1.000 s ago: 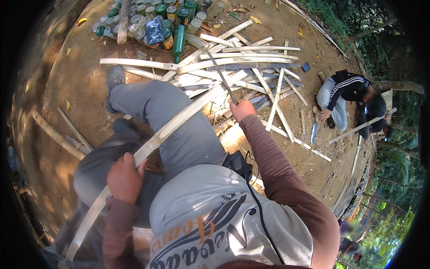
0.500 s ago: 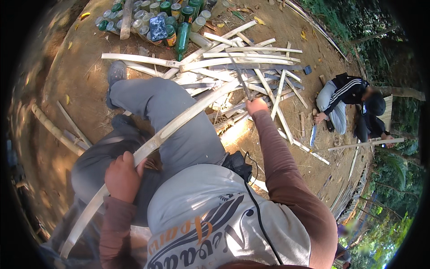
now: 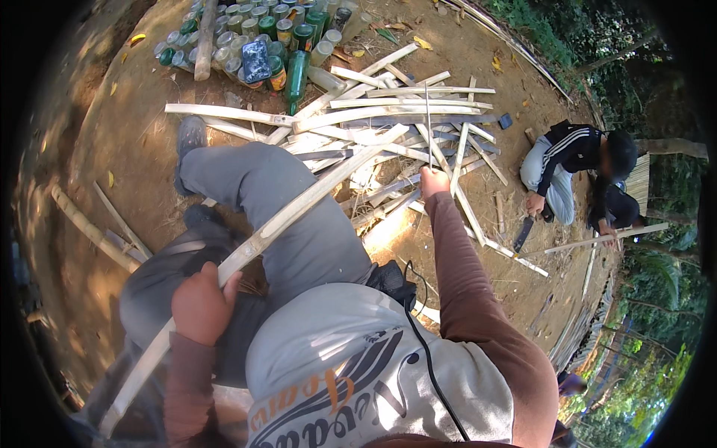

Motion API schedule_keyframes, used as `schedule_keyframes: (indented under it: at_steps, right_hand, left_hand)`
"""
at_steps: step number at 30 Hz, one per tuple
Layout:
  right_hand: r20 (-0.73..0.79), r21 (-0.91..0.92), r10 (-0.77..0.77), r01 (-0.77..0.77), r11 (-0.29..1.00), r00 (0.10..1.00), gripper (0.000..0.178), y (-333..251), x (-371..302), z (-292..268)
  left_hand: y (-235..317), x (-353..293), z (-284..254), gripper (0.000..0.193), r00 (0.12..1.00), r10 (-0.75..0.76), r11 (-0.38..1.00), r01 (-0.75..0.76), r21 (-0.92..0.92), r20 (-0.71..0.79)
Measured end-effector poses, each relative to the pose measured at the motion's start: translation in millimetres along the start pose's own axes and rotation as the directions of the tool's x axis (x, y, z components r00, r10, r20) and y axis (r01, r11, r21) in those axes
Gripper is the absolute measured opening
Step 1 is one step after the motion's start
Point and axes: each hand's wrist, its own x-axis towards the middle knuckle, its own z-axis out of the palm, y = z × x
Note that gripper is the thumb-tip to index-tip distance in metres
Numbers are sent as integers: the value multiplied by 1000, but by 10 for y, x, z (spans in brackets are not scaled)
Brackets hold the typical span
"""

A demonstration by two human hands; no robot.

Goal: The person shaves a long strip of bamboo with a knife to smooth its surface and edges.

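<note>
My left hand (image 3: 202, 305) is closed around a long split bamboo strip (image 3: 299, 205). The strip slants across my thigh, its far end over a pile of pale bamboo strips (image 3: 403, 104). My right hand (image 3: 435, 181) grips a long-bladed knife, probably a machete; its blade (image 3: 429, 123) shows nearly edge-on, pointing away from me. A gap separates the blade from the held strip's far end, which lies to its left. The knife's handle is mostly hidden in my fist.
Upturned glass bottles (image 3: 254, 30) cluster at the far left, with a dark phone-like slab (image 3: 256, 61) on them and a green bottle (image 3: 296, 78) nearby. A bamboo pole (image 3: 93, 224) lies left. At right a crouching person (image 3: 571, 164) holds a knife (image 3: 523, 234); another person is partly hidden behind.
The knife in my right hand has swung from across the strip's far end to its right. My left hand keeps its hold. The crouching person's knife has turned.
</note>
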Motion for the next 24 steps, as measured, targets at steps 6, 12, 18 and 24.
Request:
schedule_keyframes:
  at_steps: [6, 12, 18, 24]
  right_hand:
    - [313, -436, -302, 419, 796, 900, 33, -1360, -1644, 349]
    - [179, -318, -21, 78, 945, 984, 39, -1009, -1012, 384]
    - [397, -459, -213, 394, 796, 893, 43, -1229, -1292, 523]
    - [236, -310, -132, 203, 929, 963, 41, -1237, -894, 423]
  left_hand:
    - [-110, 143, -259, 52, 967, 43, 949, 38, -312, 249]
    - [-177, 189, -297, 56, 945, 71, 926, 57, -373, 320]
    - [-221, 198, -281, 58, 922, 56, 889, 129, -439, 384]
    - [-227, 241, -255, 60, 926, 53, 888, 127, -443, 372]
